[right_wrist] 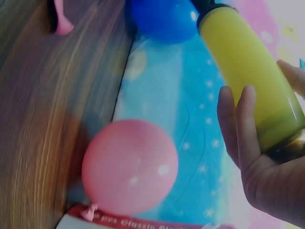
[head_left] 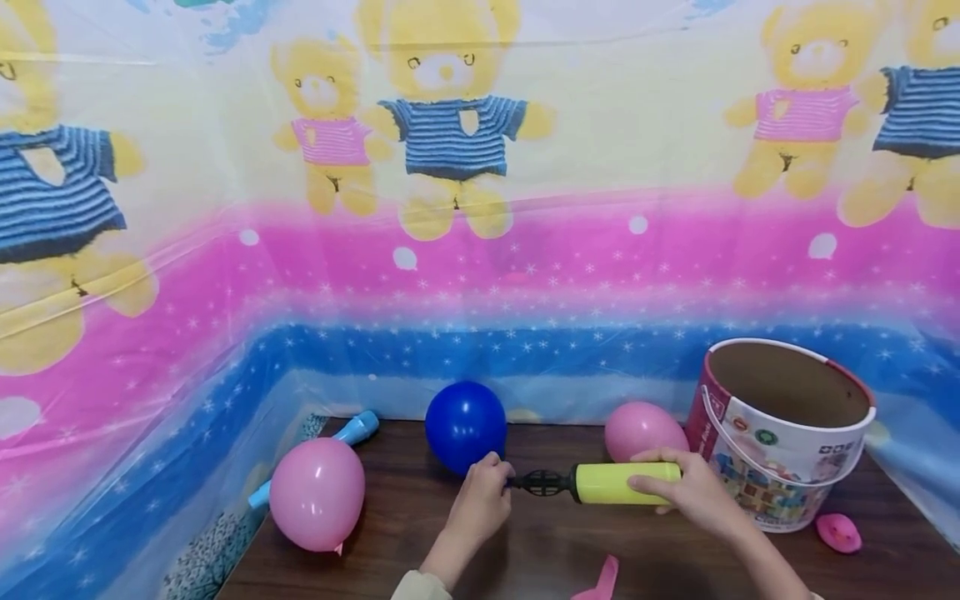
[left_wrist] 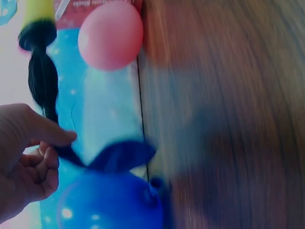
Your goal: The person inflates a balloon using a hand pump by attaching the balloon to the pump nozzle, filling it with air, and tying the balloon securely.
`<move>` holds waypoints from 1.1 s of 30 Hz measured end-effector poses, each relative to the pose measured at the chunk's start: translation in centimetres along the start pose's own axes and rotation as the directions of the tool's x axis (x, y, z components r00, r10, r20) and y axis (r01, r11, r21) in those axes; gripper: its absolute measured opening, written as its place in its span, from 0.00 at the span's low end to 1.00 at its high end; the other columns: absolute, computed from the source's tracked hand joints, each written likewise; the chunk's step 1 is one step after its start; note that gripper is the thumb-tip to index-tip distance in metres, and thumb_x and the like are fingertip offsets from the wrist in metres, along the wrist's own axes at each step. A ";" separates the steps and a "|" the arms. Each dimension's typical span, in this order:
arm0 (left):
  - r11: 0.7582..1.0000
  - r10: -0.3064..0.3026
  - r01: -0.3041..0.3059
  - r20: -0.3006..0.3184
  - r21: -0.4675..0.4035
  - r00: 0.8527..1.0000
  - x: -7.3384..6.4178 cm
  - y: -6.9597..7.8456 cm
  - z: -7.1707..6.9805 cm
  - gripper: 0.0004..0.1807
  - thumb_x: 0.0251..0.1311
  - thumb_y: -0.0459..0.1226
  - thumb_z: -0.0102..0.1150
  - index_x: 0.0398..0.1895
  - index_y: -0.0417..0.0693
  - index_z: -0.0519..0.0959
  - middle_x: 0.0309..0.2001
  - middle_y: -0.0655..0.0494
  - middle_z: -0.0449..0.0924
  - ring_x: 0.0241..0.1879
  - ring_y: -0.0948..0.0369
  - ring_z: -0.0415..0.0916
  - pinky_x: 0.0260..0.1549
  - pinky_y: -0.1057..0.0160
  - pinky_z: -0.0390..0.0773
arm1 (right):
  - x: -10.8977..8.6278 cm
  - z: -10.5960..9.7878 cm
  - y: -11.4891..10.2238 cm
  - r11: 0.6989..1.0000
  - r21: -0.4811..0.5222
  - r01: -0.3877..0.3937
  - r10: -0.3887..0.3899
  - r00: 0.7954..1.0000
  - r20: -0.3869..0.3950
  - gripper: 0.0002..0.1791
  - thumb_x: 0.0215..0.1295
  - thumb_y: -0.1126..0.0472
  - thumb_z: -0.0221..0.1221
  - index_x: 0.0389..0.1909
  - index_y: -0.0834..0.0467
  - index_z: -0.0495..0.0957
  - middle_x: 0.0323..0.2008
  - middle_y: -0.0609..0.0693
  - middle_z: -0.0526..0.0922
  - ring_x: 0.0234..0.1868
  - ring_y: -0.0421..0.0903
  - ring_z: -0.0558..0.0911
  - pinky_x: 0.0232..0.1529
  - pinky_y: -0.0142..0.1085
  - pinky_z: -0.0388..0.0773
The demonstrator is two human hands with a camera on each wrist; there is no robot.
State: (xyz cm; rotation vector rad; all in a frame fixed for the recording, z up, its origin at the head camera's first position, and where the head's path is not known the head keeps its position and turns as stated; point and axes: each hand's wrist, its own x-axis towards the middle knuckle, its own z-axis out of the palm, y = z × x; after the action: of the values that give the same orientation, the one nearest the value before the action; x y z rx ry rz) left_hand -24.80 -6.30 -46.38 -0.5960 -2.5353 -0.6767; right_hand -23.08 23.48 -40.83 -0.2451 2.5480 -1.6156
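Observation:
My right hand (head_left: 693, 492) grips the yellow barrel of a balloon pump (head_left: 615, 483), which lies level across my front with its black nozzle pointing left. In the right wrist view, fingers wrap the barrel (right_wrist: 252, 71) near its rear end. My left hand (head_left: 480, 500) pinches the neck of a limp dark blue balloon (left_wrist: 121, 155) at the nozzle tip; the head view mostly hides this balloon. Just behind the left hand sits an inflated blue balloon (head_left: 465, 425), its knot showing in the left wrist view.
An inflated pink balloon (head_left: 318, 496) sits at left before a light blue tube-shaped thing (head_left: 357, 427). Another pink balloon (head_left: 645, 429) rests beside a large bucket (head_left: 795, 450) at right. A limp pink balloon (head_left: 600, 579) lies in front, a small pink item (head_left: 838, 533) by the bucket.

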 end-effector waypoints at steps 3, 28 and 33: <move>1.000 0.010 -0.009 -0.015 0.012 1.000 -0.1 0.1 0.3 0.09 0.45 0.19 0.63 0.27 0.39 0.82 0.26 0.53 0.75 0.28 0.58 0.78 0.32 0.64 0.82 | 0.1 0.7 -0.1 1.000 0.003 -0.011 0.011 1.000 -0.017 0.27 0.59 0.53 0.66 0.54 0.67 0.76 0.37 0.56 0.80 0.34 0.44 0.78 0.30 0.38 0.84; -0.005 -0.543 0.191 0.163 -0.982 0.824 2.0 1.7 -0.4 0.19 0.79 0.42 0.31 0.46 0.40 0.72 0.39 0.59 0.85 0.39 0.66 0.84 0.47 0.67 0.79 | -0.3 6.5 5.1 0.802 0.585 -0.121 0.125 0.992 0.034 0.09 0.69 0.57 0.56 0.40 0.38 0.81 0.42 0.44 0.78 0.43 0.43 0.79 0.40 0.34 0.84; -0.114 -0.651 -0.026 0.055 -0.993 0.757 3.8 2.3 -0.7 0.17 0.78 0.45 0.31 0.32 0.49 0.66 0.29 0.61 0.83 0.27 0.64 0.83 0.36 0.63 0.84 | 0.4 8.4 4.4 0.755 0.634 -0.166 0.050 0.979 0.197 0.11 0.73 0.54 0.51 0.50 0.40 0.78 0.43 0.49 0.78 0.40 0.45 0.85 0.37 0.29 0.82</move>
State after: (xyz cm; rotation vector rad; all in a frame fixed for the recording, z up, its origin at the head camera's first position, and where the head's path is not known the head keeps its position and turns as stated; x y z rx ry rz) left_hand -26.51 -3.76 -43.05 -0.0013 -1.1464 -2.6070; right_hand -22.21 17.77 -48.40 -0.1459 1.6935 -2.1917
